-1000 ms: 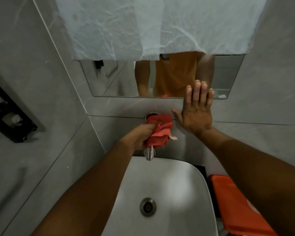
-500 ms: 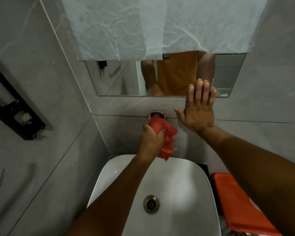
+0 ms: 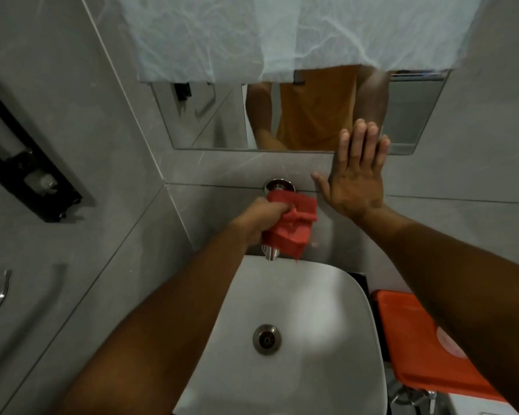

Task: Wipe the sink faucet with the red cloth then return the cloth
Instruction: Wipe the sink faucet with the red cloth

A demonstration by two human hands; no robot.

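Note:
A chrome wall faucet [image 3: 271,253] sticks out of the grey tiled wall above the white sink [image 3: 336,298]. Only its round wall plate and its spout tip show. The red cloth [image 3: 291,232] is bunched around the faucet's body. My left hand [image 3: 253,218] is closed on the cloth and presses it against the faucet. My right hand [image 3: 355,178] lies flat on the wall to the right of the faucet, fingers spread, tips at the mirror's lower edge, holding nothing.
A mirror [image 3: 285,118] hangs above the faucet, its upper part covered by white sheeting [image 3: 282,34]. A black holder [image 3: 27,163] is fixed to the left wall. An orange lidded box [image 3: 417,339] sits right of the sink. The drain [image 3: 267,339] lies mid-basin.
My left hand has slid the cloth along the faucet, from near the wall plate back down toward the spout, whose tip shows again. My right hand stays on the wall.

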